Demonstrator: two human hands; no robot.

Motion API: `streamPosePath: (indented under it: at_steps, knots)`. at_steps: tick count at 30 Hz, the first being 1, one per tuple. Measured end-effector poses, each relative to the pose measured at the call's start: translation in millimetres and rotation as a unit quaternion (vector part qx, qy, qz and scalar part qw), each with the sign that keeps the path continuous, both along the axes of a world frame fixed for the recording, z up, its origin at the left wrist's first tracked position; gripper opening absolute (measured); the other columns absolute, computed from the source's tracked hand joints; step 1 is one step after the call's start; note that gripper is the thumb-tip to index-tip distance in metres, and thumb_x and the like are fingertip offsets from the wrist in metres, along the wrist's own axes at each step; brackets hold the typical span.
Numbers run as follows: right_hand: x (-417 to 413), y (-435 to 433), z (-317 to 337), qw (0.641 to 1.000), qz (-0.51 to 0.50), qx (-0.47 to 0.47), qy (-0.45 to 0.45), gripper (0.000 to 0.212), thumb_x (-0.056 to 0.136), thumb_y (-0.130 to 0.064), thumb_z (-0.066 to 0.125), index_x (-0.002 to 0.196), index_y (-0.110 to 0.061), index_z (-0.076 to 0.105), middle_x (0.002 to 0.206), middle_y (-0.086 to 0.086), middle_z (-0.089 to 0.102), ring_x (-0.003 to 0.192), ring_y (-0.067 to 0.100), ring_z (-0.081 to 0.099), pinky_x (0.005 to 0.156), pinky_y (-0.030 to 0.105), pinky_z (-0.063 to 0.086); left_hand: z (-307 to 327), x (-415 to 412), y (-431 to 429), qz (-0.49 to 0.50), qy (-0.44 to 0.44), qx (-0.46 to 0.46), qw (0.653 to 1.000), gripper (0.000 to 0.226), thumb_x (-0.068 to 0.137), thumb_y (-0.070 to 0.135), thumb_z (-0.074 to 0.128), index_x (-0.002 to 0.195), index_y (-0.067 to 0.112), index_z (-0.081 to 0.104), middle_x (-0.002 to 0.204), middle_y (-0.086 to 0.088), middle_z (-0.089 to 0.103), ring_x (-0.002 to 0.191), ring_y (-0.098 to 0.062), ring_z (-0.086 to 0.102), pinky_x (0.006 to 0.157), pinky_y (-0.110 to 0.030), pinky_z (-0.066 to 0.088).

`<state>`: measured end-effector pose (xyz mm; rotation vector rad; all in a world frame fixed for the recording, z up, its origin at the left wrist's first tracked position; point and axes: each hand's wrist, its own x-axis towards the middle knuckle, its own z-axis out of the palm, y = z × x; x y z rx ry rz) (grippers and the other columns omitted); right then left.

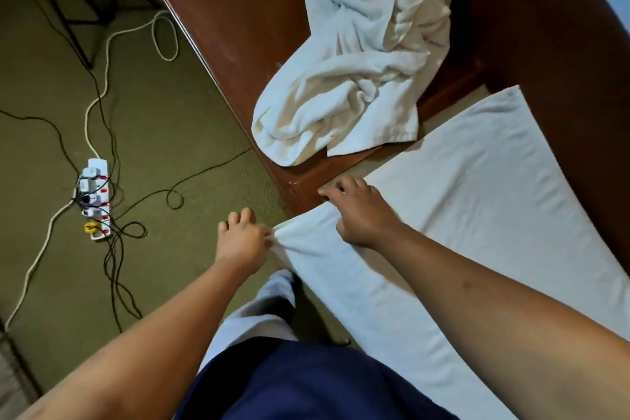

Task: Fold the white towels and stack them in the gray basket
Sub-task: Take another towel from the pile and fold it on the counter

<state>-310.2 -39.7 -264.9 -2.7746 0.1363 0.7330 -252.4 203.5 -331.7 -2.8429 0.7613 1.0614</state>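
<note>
The flat white terry towel (477, 198) lies spread from centre frame toward 4 o'clock. The edge I'm working runs up toward 2 o'clock, but I can't judge its long axis because it runs off frame. My left hand (243, 239) pinches the near corner tip, its other fingers loosely curled. My right hand (358, 215), at its 2 o'clock, curls over the same edge and seems to grip it. A crumpled white towel (351, 78) sits on the brown wooden bench (221, 27) at 12 o'clock. No gray basket is in view.
</note>
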Motion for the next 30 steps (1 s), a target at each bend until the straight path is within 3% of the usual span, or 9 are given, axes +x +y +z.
streamPosePath:
  at_steps: [4,7,9,11,13,18,23,26,30]
  knots:
    - [2.3,-19.1,0.2,0.999,0.030,-0.026,-0.010,0.058,0.074,-0.010,0.055,0.129,-0.027,0.050,0.124,0.001,0.043,0.119,0.027,0.044,0.095,0.039,0.040,2.3,-6.7,-6.2,0.039,-0.016,0.023,0.999,0.035,0.093,0.047,0.057,0.124,0.032,0.062,0.122,-0.003,0.046,0.114,-0.028,0.041,0.094,-0.042,0.035]
    - [-0.3,-40.6,-2.3,0.998,0.026,-0.060,-0.007,0.061,0.073,-0.008,0.056,0.130,-0.027,0.048,0.127,0.001,0.043,0.122,0.027,0.044,0.096,0.040,0.039,10.4,-11.1,-22.5,0.130,-0.013,0.037,0.991,0.034,0.091,0.034,0.058,0.121,0.020,0.054,0.125,-0.009,0.047,0.116,-0.032,0.043,0.096,-0.045,0.037]
    - [-1.9,-55.8,-4.5,0.996,0.012,-0.085,-0.004,0.065,0.072,-0.009,0.058,0.133,-0.028,0.046,0.137,0.002,0.041,0.129,0.027,0.041,0.099,0.042,0.036,16.1,-8.1,-33.7,0.156,-0.047,-0.058,0.985,0.031,0.087,0.019,0.059,0.118,0.016,0.054,0.127,-0.010,0.049,0.115,-0.033,0.044,0.096,-0.046,0.036]
    - [-2.6,-69.5,-6.2,0.994,-0.016,-0.105,0.007,0.074,0.071,-0.010,0.060,0.140,-0.029,0.041,0.152,0.003,0.031,0.141,0.028,0.031,0.105,0.045,0.032,23.3,-6.9,-45.3,0.076,-0.088,-0.208,0.971,0.034,0.086,0.015,0.061,0.120,0.017,0.056,0.130,-0.007,0.052,0.118,-0.030,0.045,0.097,-0.043,0.033]
    - [-4.0,-82.6,-7.5,0.993,-0.028,-0.118,0.016,0.082,0.069,-0.010,0.064,0.144,-0.031,0.038,0.156,0.004,0.026,0.145,0.026,0.025,0.107,0.045,0.031,30.6,-7.0,-63.5,-0.033,-0.095,-0.293,0.951,0.040,0.091,0.024,0.059,0.130,0.019,0.056,0.135,-0.003,0.054,0.124,-0.026,0.045,0.100,-0.040,0.029]
    - [8.2,-114.8,1.8,0.986,0.079,-0.144,0.028,0.067,0.069,-0.013,0.061,0.132,-0.025,0.044,0.123,0.000,0.048,0.119,0.026,0.046,0.097,0.042,0.033,40.8,-7.9,-115.3,-0.081,-0.020,-0.200,0.976,0.067,0.094,0.050,0.059,0.150,0.021,0.037,0.146,0.000,0.047,0.134,-0.026,0.038,0.109,-0.043,0.027]
    - [16.6,-167.6,25.9,0.955,0.138,-0.237,0.114,0.040,0.077,-0.022,0.061,0.116,-0.026,0.051,0.117,-0.001,0.061,0.118,0.023,0.051,0.104,0.042,0.027,48.4,-2.2,-142.1,-0.160,0.011,-0.139,0.977,0.048,0.095,0.047,0.059,0.132,0.019,0.048,0.120,-0.006,0.067,0.118,-0.028,0.051,0.093,-0.039,0.029]
    - [-7.9,-200.7,41.1,0.934,0.131,-0.319,0.097,0.027,0.085,-0.022,0.056,0.111,-0.026,0.061,0.113,-0.002,0.066,0.113,0.022,0.058,0.103,0.038,0.030,58.6,-13.1,-130.5,-0.154,0.079,-0.166,0.971,0.046,0.093,0.043,0.064,0.129,0.018,0.051,0.112,-0.008,0.069,0.105,-0.031,0.062,0.084,-0.035,0.038]
    - [-71.0,-242.7,60.6,0.907,0.106,-0.403,0.052,0.021,0.083,-0.014,0.056,0.096,-0.019,0.071,0.092,0.005,0.070,0.093,0.029,0.063,0.097,0.040,0.034,75.3,-54.2,-101.8,-0.161,0.116,-0.169,0.965,0.038,0.090,0.030,0.066,0.125,0.022,0.054,0.110,-0.003,0.068,0.099,-0.027,0.064,0.077,-0.034,0.048]
